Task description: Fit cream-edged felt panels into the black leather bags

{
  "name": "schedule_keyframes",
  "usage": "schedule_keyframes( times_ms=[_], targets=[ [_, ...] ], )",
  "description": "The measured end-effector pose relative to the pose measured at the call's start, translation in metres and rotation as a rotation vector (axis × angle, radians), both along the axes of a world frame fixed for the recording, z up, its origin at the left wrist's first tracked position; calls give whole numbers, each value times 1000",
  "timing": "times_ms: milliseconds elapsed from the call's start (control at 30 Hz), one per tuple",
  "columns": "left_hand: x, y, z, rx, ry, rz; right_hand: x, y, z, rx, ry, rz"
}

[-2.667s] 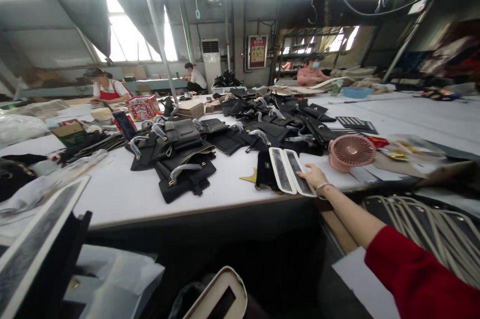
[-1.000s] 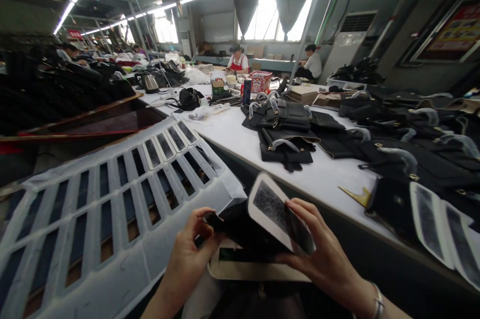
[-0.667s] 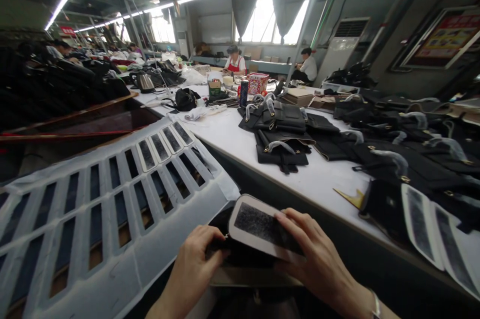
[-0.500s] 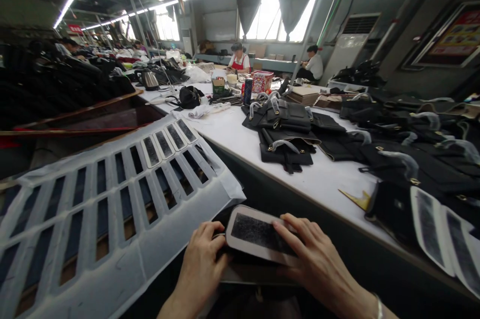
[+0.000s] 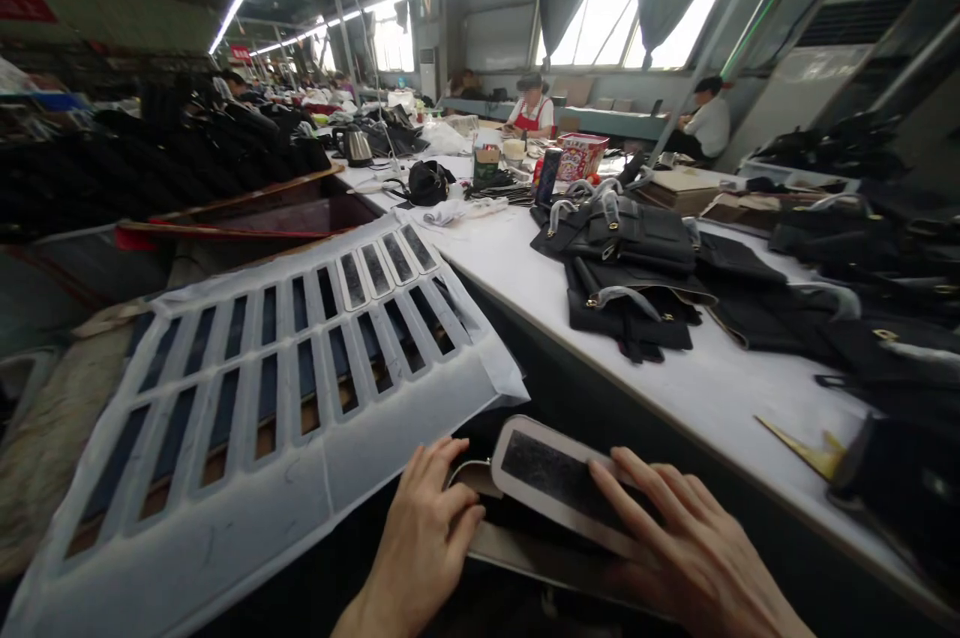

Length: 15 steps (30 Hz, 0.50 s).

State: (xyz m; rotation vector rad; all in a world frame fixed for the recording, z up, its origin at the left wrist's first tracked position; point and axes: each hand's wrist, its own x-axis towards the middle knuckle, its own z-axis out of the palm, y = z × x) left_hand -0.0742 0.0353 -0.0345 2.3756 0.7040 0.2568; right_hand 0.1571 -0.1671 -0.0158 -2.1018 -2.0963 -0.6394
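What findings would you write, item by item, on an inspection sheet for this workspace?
Surface: white table, partly bare near its front edge; a slotted pale sheet lies beside it.
Job's things: a pale-rimmed panel with a black middle, over a dark piece with a curved pale edge; four similar panels on the sheet.
Clutter: heaped black bags, kettle, patterned box, yellow piece.
Hands: left hand at the curved edge; right hand has fingers on the panel; grips unclear.
Cables: one thin cord hangs towards the table.
Surroundings: strip lights, bright windows, seated person in white.
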Motion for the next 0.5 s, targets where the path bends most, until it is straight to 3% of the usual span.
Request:
schedule_keyframes(
  times_ms=[67, 133, 333, 500],
  targets=[
    [4, 0, -1, -18, -64, -3, -4, 3, 0, -8, -10, 14],
    [6, 2, -3, -148, -163, 55, -8, 6, -1, -16, -11, 43],
    [-6, 11, -32, -754, -355, 413, -14, 23, -3, -182, 106, 121],
    [-2, -3, -64, -1197, -474, 620, -9, 27, -1, -247, 83, 207]
  ],
)
